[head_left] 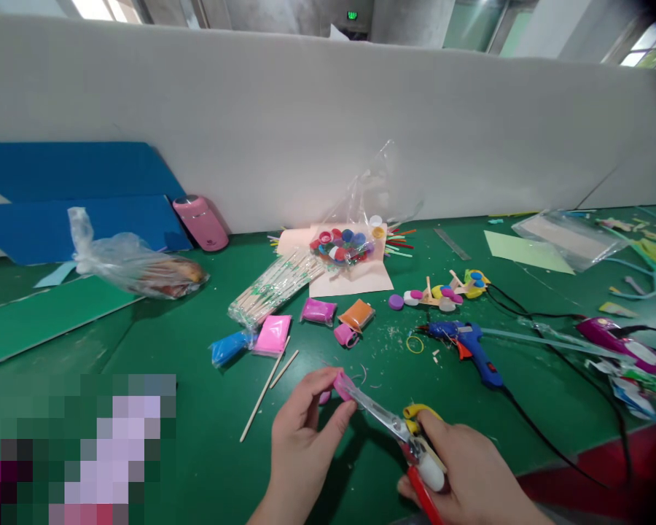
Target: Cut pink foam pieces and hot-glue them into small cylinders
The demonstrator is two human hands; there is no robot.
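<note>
My left hand pinches a small pink piece between thumb and fingers. The long metal blades of the scissors reach up to the piece, their tips touching or overlapping it. My right hand is closed around the scissors, which have one red and one yellow handle. Something white and rounded shows by the right fingers; I cannot tell what it is. Beyond the hands lie a pink bottle cap, a purple packet, an orange packet and two wooden sticks.
A blue glue gun with a trailing cord lies to the right. Further back are bagged wooden sticks, a bag of bottle caps, a stick-and-cap model and a pink container. A white partition stands behind the table.
</note>
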